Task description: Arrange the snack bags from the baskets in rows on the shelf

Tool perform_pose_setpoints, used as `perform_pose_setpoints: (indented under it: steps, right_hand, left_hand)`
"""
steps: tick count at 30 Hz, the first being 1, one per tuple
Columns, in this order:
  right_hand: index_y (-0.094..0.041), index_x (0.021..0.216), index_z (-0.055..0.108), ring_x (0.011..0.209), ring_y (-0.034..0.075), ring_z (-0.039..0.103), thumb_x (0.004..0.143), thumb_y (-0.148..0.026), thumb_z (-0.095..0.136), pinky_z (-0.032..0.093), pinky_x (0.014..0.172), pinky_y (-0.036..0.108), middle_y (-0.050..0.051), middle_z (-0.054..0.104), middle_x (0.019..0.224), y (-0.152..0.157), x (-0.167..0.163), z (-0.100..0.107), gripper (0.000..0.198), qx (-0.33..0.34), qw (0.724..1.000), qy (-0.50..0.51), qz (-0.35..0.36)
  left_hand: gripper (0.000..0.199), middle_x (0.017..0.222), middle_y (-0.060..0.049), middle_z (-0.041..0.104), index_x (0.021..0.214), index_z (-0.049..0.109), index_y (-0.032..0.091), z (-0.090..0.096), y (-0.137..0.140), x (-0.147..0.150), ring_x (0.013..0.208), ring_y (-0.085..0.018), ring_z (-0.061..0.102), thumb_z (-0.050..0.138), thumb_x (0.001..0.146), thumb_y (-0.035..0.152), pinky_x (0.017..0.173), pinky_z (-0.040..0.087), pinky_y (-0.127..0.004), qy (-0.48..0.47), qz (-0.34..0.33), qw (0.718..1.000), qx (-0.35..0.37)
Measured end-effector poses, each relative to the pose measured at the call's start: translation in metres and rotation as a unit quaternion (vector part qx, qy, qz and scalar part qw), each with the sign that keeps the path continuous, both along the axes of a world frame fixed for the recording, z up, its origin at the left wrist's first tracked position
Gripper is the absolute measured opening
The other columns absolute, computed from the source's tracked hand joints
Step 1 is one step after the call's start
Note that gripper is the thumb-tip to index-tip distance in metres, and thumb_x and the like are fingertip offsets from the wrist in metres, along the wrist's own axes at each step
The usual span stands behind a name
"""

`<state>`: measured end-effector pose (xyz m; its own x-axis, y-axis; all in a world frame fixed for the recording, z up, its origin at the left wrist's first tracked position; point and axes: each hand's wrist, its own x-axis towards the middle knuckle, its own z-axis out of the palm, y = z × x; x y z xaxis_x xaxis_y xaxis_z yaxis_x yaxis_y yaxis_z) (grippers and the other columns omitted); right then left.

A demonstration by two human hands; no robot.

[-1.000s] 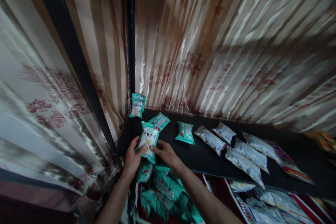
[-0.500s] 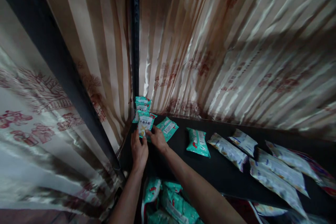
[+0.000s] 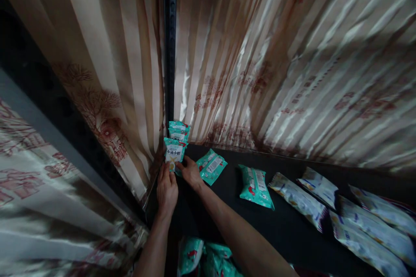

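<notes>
A teal snack packet (image 3: pixel 174 152) with a white label stands nearly upright in the shelf's far left corner, in front of more teal packets (image 3: pixel 178 128). My left hand (image 3: pixel 167 189) holds it at its lower front, fingertips pressed on the label's lower edge. From the right side, my right hand (image 3: pixel 191 173) grips the same packet at its lower right edge; some of its fingers are hidden. Just right of that hand, another teal packet (image 3: pixel 212 165) lies flat on the black shelf (image 3: pixel 227 207).
A plump teal packet (image 3: pixel 256 185) lies farther right, then several pale snack bags (image 3: pixel 299 199). Below the shelf's front edge, more teal packets (image 3: pixel 216 259) sit in a container. Printed curtains (image 3: pixel 227 73) and a dark metal post (image 3: pixel 169 52) bound the corner.
The held packet has shifted slightly left and closer to the packets behind it, with both hands still on it. The camera view has shifted, so the shelf items appear farther right.
</notes>
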<state>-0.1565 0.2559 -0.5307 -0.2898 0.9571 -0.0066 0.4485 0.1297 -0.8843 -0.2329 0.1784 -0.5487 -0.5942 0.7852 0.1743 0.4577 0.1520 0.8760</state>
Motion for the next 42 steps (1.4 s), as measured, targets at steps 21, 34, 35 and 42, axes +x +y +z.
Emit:
perform_pose_setpoints:
  steps: [21,34,35,42]
  right_hand:
    - [-0.016,0.111,0.061,0.104,0.022,0.056,0.085,-0.022,0.048,0.042,0.095,0.037,0.009,0.065,0.109,-0.029,0.037,-0.010,0.030,0.155,0.985,-0.063,-0.030]
    - [-0.020,0.118,0.059,0.122,0.029,0.040,0.083,-0.021,0.049,0.041,0.094,0.043,0.010,0.051,0.133,-0.042,0.107,-0.010,0.036,0.188,0.935,-0.300,-0.007]
    - [-0.020,0.118,0.059,0.122,0.028,0.041,0.084,-0.021,0.048,0.041,0.093,0.042,0.009,0.051,0.134,-0.045,0.109,-0.009,0.035,0.189,0.933,-0.305,0.001]
    - [-0.014,0.100,0.067,0.118,0.022,0.049,0.082,-0.011,0.046,0.037,0.101,0.035,0.012,0.059,0.125,-0.045,0.135,-0.001,0.028,0.215,0.921,-0.317,0.078]
  left_hand:
    - [0.040,0.134,-0.017,0.047,0.121,0.055,0.013,0.008,-0.001,0.004,0.127,-0.030,0.042,0.042,0.084,0.020,0.106,0.034,-0.044,0.062,0.034,0.996,-0.057]
    - [0.027,0.119,-0.013,0.056,0.094,0.065,0.016,0.013,-0.013,0.050,0.111,-0.025,0.055,0.041,0.080,0.018,0.092,0.048,-0.038,0.077,-0.066,0.995,0.008]
    - [0.027,0.118,-0.014,0.056,0.093,0.065,0.016,0.011,-0.012,0.054,0.109,-0.025,0.056,0.041,0.080,0.019,0.090,0.049,-0.037,0.073,-0.083,0.994,0.001]
    - [0.026,0.109,-0.010,0.062,0.088,0.065,0.018,0.004,-0.017,0.078,0.100,-0.023,0.061,0.041,0.079,0.019,0.088,0.050,-0.036,0.089,-0.150,0.985,0.008]
